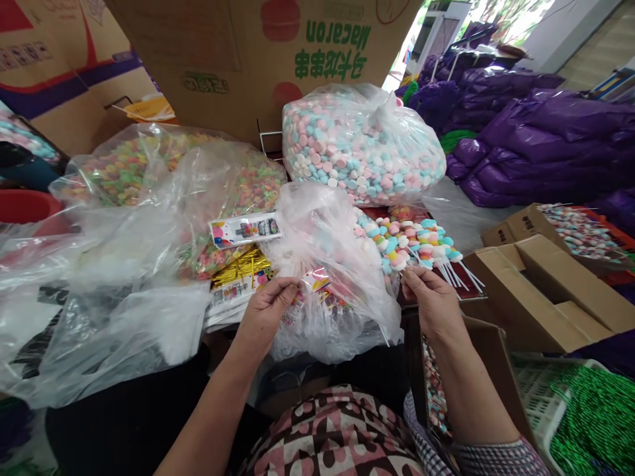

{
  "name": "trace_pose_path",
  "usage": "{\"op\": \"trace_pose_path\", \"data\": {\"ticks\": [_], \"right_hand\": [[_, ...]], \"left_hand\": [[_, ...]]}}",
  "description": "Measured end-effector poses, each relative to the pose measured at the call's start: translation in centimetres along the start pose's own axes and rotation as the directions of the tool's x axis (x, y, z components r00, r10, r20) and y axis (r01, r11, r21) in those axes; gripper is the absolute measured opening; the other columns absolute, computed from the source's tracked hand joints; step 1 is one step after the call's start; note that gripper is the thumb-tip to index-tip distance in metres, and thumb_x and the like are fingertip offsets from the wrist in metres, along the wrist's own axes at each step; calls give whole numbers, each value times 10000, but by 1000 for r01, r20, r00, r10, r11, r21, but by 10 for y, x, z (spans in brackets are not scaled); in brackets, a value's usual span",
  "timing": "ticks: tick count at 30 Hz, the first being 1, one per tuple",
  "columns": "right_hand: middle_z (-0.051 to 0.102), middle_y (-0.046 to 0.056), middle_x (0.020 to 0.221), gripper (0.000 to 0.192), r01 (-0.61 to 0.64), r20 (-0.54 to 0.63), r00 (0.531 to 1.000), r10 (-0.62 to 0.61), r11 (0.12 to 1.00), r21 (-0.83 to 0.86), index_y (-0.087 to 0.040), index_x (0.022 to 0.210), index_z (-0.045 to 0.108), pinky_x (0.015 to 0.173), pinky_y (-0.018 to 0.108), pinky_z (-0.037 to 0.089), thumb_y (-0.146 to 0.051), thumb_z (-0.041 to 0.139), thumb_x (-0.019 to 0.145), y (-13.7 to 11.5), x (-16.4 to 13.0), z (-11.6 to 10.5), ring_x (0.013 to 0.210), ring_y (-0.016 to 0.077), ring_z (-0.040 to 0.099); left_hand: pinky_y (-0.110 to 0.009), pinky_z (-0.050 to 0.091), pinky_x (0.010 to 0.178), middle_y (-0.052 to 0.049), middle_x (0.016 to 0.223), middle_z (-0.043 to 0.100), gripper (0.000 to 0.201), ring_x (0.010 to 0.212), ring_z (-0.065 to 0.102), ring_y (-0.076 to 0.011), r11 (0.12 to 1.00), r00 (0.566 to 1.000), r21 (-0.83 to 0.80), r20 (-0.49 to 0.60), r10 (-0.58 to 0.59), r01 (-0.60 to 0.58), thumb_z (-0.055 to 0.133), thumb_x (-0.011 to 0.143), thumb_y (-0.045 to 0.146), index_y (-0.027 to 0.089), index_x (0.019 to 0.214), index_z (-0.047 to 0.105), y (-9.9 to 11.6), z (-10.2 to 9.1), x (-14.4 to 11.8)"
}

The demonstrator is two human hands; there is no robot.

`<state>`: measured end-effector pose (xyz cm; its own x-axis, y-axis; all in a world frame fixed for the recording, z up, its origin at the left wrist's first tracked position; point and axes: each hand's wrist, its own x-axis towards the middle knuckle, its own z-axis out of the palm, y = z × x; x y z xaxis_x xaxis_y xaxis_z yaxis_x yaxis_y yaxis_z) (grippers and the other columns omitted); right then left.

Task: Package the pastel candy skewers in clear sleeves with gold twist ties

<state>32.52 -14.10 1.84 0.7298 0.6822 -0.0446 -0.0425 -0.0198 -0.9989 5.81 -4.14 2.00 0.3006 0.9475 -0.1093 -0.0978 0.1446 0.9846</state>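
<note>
My left hand [272,309] is closed in a pinch at the left side of a crumpled clear plastic bag [342,330]. What lies between its fingertips is too small to make out. Small printed packets and colourful candy show through that bag. At the right, my right hand [434,301] pinches the lower end of a marshmallow skewer [395,256], with pastel twisted marshmallows above the fingertips. More marshmallow skewers [436,241] lie just beyond, their white sticks pointing towards me. Left of the bag are printed sachets [245,228] and gold twist ties [241,266].
Behind stand a large bag of pastel marshmallows [357,152] and a bag of gummy candy [149,165], before a cardboard box [238,66]. Clear plastic bags [124,324] cover the left. Open cartons [550,291], a white basket [540,390] and purple bundles [550,145] are at right.
</note>
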Motion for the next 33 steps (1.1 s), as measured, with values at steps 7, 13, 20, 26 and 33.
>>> {"op": "trace_pose_path", "data": {"ticks": [7,13,20,26,33], "right_hand": [[579,-5,591,293,33,244,969,-35,999,10,-202,735,757,529,256,404,-458,866,645,-27,-24,-11,564,118,495],[659,13,735,158,148,382,920,-89,981,-127,-272,813,798,575,253,439,-411,814,739,-37,-33,-20,659,138,555],[717,-1,801,50,389,508,835,-213,881,-270,-324,839,785,662,231,494,-336,742,814,-48,-32,-24,735,149,635],[727,18,800,87,396,578,803,-147,856,-333,-302,809,789,656,231,503,-369,734,814,-60,-32,-26,734,156,644],[634,33,668,250,118,573,809,132,918,-378,-219,798,788,483,231,390,-465,744,794,-51,-33,-32,582,129,503]], "left_hand": [[-224,477,706,1,785,705,255,735,588,-120,997,998,-56,20,63,-61,796,717,453,223,827,784,0,-7,-1],[-237,466,721,-9,801,696,216,768,587,-131,992,987,0,94,128,-128,748,788,437,232,843,787,-1,-12,-2],[-246,478,763,-9,841,706,149,812,617,-133,960,947,74,198,252,-270,699,857,360,233,878,773,5,-16,-3],[-271,491,755,-30,855,714,146,820,637,-140,794,822,248,311,476,-554,620,919,262,227,941,760,10,-19,-1],[-296,465,767,-14,826,683,141,797,612,-131,484,649,457,341,680,-747,630,910,209,241,954,761,12,-18,-2]]}}
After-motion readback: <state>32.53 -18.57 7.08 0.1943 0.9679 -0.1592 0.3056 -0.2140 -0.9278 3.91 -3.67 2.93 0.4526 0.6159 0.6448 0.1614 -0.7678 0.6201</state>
